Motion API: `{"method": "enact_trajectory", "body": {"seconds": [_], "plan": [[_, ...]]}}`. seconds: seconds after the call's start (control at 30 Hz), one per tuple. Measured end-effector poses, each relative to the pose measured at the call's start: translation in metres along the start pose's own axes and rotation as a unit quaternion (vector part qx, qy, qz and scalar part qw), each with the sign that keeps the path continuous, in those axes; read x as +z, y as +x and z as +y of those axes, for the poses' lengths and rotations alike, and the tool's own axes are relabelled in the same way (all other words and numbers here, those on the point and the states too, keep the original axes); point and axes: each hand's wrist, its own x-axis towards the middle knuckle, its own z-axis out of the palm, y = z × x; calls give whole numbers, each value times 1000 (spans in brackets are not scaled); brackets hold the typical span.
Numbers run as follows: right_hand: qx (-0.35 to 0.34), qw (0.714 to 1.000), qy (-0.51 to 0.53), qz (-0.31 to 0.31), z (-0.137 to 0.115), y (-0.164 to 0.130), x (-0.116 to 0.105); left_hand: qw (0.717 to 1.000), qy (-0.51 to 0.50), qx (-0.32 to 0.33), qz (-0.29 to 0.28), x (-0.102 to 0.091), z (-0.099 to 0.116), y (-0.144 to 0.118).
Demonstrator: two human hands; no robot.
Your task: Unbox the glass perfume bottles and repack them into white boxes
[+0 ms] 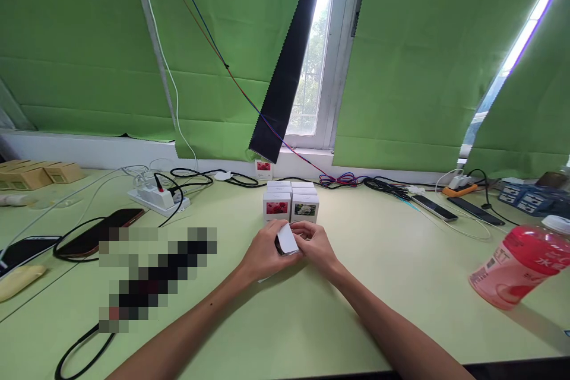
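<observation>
My left hand (263, 255) and my right hand (314, 244) meet at the middle of the pale green table (312, 320), both gripping one small white box (286, 241) with its flap up. Just behind my fingers stands a cluster of several small white boxes (291, 202); the front left one (276, 209) bears a red picture, the front right one (305, 209) a white flower picture. Another small box with a red picture (263, 168) rests on the window ledge behind them.
A pink drink bottle (519, 262) lies tilted at the right. A power strip (157, 197) with cables and a dark phone (103, 231) sit at the left, cardboard boxes (40, 173) at the far left. Two phones (454, 209) and blue boxes (528, 197) lie at the back right.
</observation>
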Motion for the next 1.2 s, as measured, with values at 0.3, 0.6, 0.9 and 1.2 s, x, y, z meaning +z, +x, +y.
{"method": "enact_trajectory", "body": {"seconds": [0.3, 0.6, 0.9, 1.2], "plan": [[-25, 999, -32, -10, -7, -2, -1, 1000, 4, -12, 22, 0, 3, 0], [-37, 997, -52, -34, -9, -2, -1, 999, 4, -5, 49, 0, 6, 0], [-58, 997, -43, -21, -11, -3, 0, 997, -12, 5, 71, 1, 6, 1], [-104, 984, -85, 120, -20, -8, 1, 992, -36, -22, 120, 3, 3, 1]]}}
